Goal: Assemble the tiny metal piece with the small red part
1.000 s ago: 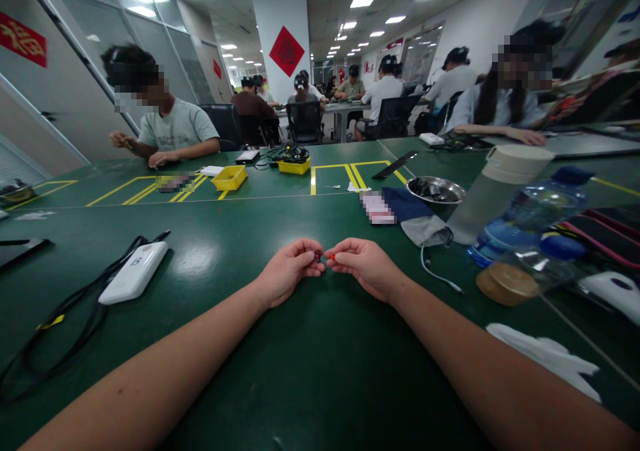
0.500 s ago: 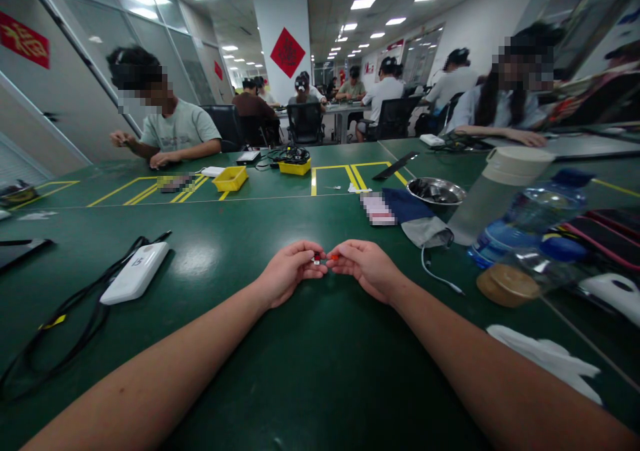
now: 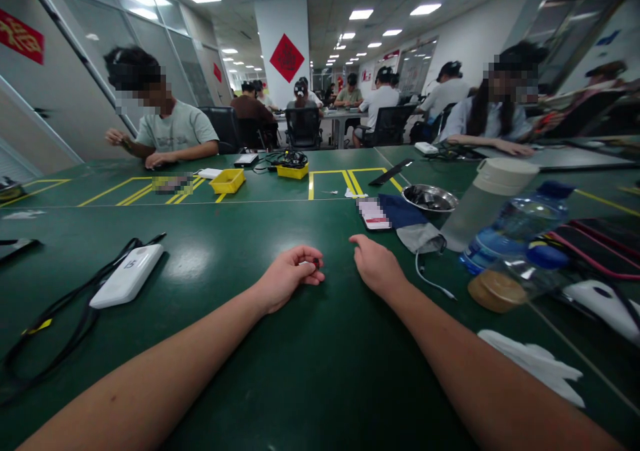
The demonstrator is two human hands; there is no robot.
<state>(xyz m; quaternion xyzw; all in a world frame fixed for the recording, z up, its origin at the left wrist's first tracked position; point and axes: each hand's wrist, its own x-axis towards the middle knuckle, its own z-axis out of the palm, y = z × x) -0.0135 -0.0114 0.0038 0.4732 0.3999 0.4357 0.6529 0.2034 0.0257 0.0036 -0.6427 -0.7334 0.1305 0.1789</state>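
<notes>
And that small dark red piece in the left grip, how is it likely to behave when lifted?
The small dark red piece is probably light, since the left grip holds it in just a pinch. It may be easy to drop, being tiny beside that grip. Whether it's stiff or fragile, it's too small to tell.

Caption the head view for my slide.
At a green table, the left hand pinches a small dark-red piece, apart from the right hand; a white device lies at left.

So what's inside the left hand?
The left hand pinches a small dark-red thing near its fingertips. Only a bit of that shows; the fingers cover the rest, so its whole shape can't be seen, nor anything deeper in the palm.
</notes>
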